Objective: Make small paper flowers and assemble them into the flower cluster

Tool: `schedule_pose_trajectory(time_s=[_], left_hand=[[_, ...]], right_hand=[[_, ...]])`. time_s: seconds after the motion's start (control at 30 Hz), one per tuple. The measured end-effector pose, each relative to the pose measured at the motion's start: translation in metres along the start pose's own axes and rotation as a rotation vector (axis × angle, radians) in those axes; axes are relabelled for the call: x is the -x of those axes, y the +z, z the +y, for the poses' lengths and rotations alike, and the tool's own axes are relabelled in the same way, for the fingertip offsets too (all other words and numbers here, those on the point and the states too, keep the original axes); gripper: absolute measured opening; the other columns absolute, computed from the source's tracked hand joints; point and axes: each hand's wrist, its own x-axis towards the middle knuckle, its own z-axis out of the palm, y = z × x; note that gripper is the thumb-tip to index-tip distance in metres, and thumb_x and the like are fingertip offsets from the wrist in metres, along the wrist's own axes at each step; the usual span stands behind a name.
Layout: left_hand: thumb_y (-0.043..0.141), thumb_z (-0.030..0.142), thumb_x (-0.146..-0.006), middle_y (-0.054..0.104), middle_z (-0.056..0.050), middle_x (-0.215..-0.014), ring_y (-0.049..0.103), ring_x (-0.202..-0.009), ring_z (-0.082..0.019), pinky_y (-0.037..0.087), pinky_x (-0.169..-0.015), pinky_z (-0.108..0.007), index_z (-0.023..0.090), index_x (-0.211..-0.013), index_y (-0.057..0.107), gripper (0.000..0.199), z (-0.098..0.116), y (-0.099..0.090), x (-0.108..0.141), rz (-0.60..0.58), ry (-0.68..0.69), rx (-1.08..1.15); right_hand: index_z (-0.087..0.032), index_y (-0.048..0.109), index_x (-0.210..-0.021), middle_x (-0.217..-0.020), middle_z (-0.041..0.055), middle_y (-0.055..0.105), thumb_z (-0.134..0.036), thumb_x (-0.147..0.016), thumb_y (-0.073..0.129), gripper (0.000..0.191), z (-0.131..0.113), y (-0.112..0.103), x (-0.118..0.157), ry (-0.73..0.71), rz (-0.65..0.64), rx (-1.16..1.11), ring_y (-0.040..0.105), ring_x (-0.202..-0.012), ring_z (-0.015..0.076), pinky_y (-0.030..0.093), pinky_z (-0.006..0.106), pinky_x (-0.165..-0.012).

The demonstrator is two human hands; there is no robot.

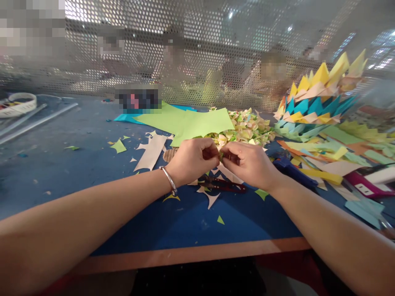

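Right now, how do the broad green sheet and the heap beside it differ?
The green sheet looks broad and mostly flat; the heap, bumpy. The green sheet is plain; the heap mixes pale pink, cream and green. The heap's pieces are each far smaller than the green sheet. Both show light green.

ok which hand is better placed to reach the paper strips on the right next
Probably the right hand: it is nearer the paper strips, while the left hand would have to cross past it. Both hands' fingers look pinched closed, so it may need freeing first.
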Motion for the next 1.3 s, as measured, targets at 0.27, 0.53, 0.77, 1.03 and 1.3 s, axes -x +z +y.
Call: schedule_pose_trajectory(time_s=[0.27,0.53,0.77,1.03,1.3], left_hand=[[0.058,0.013,-0.072,0.065,-0.001,-0.064,0.058,-0.059,-0.013,0.043,-0.056,-0.024,0.017,-0.07,0.062,0.006,0.007,-0.004,0.004,-0.012,0.081,-0.125],[0.058,0.013,-0.072,0.063,0.001,-0.062,0.056,-0.058,-0.011,0.042,-0.055,-0.023,0.018,-0.068,0.06,0.007,0.006,-0.005,0.004,-0.014,0.114,-0.144],[0.057,0.011,-0.072,0.064,-0.001,-0.066,0.056,-0.06,-0.012,0.043,-0.056,-0.024,0.017,-0.07,0.061,0.007,0.005,-0.009,0.002,-0.048,0.16,-0.195],[0.056,0.015,-0.072,0.064,0.0,-0.066,0.057,-0.062,-0.012,0.044,-0.058,-0.024,0.019,-0.07,0.061,0.006,0.004,-0.008,0.001,-0.02,0.113,-0.131],[0.056,0.014,-0.07,0.062,0.0,-0.064,0.056,-0.06,-0.012,0.043,-0.056,-0.024,0.018,-0.07,0.059,0.005,0.004,-0.004,0.002,0.005,0.125,-0.122]], right_hand=[[-0.017,0.058,-0.073,-0.064,-0.0001,0.054,-0.016,-0.086,0.055,0.014,-0.002,-0.002,0.0,-0.047,-0.003,-0.034,0.05,-0.059,0.0122,0.038,0.024,-0.056],[-0.017,0.062,-0.074,-0.067,0.0018,0.059,-0.017,-0.087,0.055,0.014,-0.001,-0.001,0.0,-0.034,-0.02,-0.059,0.054,-0.063,0.0132,0.04,0.025,-0.058],[-0.017,0.067,-0.081,-0.075,0.0045,0.068,-0.017,-0.088,0.055,0.014,-0.001,-0.001,-0.001,-0.037,-0.028,-0.121,0.06,-0.068,0.0152,0.044,0.027,-0.062],[-0.017,0.064,-0.077,-0.066,0.0003,0.06,-0.018,-0.086,0.057,0.011,0.0,-0.004,-0.001,0.025,-0.038,-0.147,0.053,-0.059,0.0118,0.038,0.024,-0.055],[-0.017,0.062,-0.078,-0.068,-0.0002,0.059,-0.018,-0.085,0.058,0.009,0.001,-0.004,-0.001,0.079,-0.056,-0.165,0.053,-0.06,0.0116,0.039,0.024,-0.056]])
